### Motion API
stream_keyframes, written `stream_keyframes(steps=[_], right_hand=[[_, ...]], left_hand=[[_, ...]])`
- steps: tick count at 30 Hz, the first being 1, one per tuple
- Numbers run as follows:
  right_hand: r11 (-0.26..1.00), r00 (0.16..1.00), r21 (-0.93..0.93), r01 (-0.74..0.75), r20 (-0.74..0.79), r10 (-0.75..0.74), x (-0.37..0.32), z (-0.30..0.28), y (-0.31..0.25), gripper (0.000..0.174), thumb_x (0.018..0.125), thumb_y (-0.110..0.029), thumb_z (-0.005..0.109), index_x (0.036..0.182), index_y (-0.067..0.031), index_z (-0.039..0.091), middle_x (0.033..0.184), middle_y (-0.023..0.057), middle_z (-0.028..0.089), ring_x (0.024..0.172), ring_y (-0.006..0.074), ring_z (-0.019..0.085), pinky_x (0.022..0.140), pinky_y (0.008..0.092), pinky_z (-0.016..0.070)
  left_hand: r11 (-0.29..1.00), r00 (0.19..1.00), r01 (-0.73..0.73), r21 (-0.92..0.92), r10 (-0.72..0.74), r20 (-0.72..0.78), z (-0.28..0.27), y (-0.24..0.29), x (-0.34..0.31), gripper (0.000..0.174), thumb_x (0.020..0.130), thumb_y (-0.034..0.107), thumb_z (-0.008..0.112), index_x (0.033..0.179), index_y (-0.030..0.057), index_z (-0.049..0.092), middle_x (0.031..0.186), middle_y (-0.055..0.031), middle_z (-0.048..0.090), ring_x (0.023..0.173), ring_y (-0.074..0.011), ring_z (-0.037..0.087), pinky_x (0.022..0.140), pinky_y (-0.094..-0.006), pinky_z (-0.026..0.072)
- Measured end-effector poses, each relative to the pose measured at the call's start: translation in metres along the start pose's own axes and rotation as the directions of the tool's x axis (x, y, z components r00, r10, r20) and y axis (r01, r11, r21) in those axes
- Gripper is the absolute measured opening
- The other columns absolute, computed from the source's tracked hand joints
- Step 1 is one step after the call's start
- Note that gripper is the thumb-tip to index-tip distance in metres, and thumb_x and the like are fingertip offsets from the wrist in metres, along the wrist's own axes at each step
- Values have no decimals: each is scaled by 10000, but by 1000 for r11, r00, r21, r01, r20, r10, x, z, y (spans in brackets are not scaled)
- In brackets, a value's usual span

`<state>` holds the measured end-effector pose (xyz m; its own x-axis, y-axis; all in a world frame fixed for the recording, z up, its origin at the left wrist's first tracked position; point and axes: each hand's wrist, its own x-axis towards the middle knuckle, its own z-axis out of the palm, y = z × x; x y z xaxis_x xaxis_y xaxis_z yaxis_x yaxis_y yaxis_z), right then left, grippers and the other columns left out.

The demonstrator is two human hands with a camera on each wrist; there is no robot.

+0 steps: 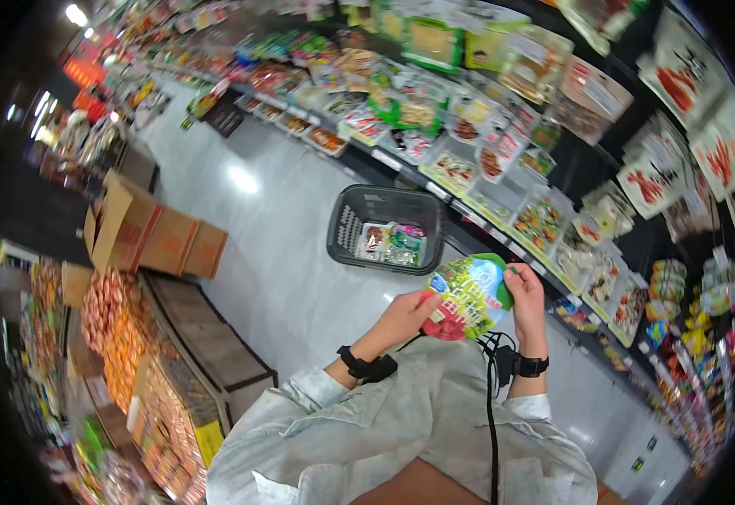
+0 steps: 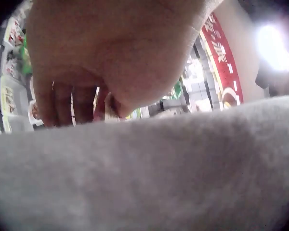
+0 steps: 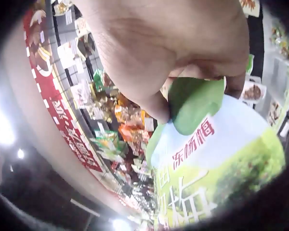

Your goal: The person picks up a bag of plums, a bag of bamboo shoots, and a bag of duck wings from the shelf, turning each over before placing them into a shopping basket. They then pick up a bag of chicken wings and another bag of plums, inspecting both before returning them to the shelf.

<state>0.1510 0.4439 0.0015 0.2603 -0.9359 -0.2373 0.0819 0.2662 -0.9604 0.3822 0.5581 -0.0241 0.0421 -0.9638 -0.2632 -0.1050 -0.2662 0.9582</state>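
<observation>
A colourful packet [image 1: 468, 295] with a rounded outline, red at one end and green at the other, is held up in front of the body between both hands. My left hand [image 1: 410, 316] grips its red edge, thumb over the printed face. With thumb and fingers, my right hand [image 3: 178, 53] pinches the green leaf-shaped tip [image 3: 195, 106], beside pale blue print with Chinese characters. In the left wrist view a grey sleeve [image 2: 144, 178] covers the lower half, and the left hand [image 2: 111, 53] hides most of the packet.
A dark shopping basket [image 1: 346, 223] with several packets inside stands on the grey floor [image 1: 254, 219] beyond the hands. Shelves of bagged snacks [image 1: 502, 168] run along the right. To the left are cardboard boxes [image 1: 161, 236] and a bin heaped with orange-wrapped goods [image 1: 123, 345].
</observation>
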Motion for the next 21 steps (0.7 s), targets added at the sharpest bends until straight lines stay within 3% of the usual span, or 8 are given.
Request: stream_keyframes(steps=[4,5,8,11,15,17,20,21], right_hand=[[991,951,-124,59,310,-18,19,96,22,209,962,-130,648,1147,-34,629,1031,-2,671,916,72,597,818,247,476],[994,918,-109,-11,393,53,20,121,20,283,960,-125,652,1221,-19,618,1104,15,677,986,87,604,886,267,481],[989,831,-133,-64,541,126,35,181,25,328,959,-123,656,1265,-16,603,1142,26,676,1020,95,608,916,279,485],[976,757,-214,-40,631,169,65,234,34,312,951,-110,668,1238,-4,612,1131,23,679,1006,97,614,899,275,494],[960,664,-273,65,730,162,121,309,42,303,938,-105,682,1216,0,623,1114,24,683,1003,95,616,880,274,503],[947,625,-311,83,757,193,146,352,38,314,939,-115,682,1223,4,621,1088,25,689,987,85,611,862,272,507],[888,562,-313,338,824,76,190,417,31,306,945,-123,675,1218,6,623,1067,19,690,965,74,602,851,266,503],[928,530,-272,254,842,101,201,437,29,291,951,-118,666,1211,8,624,1059,19,689,955,68,598,844,261,500]], left_hand=[[988,971,38,-153,-73,-229,-71,-24,-40,400,1029,361,520,1029,-9,671,861,-66,706,783,-100,619,735,-292,501],[976,955,32,-217,-93,-280,-85,-29,-49,405,1032,363,516,1026,-10,673,869,-54,706,783,-95,615,736,-285,500],[947,907,14,-322,-147,-394,-126,-35,-68,421,1042,361,504,1013,-21,678,887,-18,701,806,-74,606,753,-260,498],[909,888,32,-415,-217,-405,-169,-43,-76,340,1048,298,508,1081,-10,648,932,13,673,827,-52,583,763,-239,487],[884,778,-152,-443,-170,-605,-227,-54,-62,308,1034,241,534,1187,-21,586,993,-19,660,881,-68,598,777,-247,497],[901,733,-124,-415,-199,-651,-264,-65,-51,278,1032,228,533,1159,-12,594,952,-11,654,856,-69,595,766,-244,496],[937,639,-38,-347,-244,-730,-321,-47,-38,237,1027,212,541,1116,1,602,870,12,634,802,-64,580,727,-233,481],[937,633,-60,-344,-231,-739,-338,-30,-37,225,1026,205,541,1102,3,606,850,19,627,789,-56,572,710,-227,472]])
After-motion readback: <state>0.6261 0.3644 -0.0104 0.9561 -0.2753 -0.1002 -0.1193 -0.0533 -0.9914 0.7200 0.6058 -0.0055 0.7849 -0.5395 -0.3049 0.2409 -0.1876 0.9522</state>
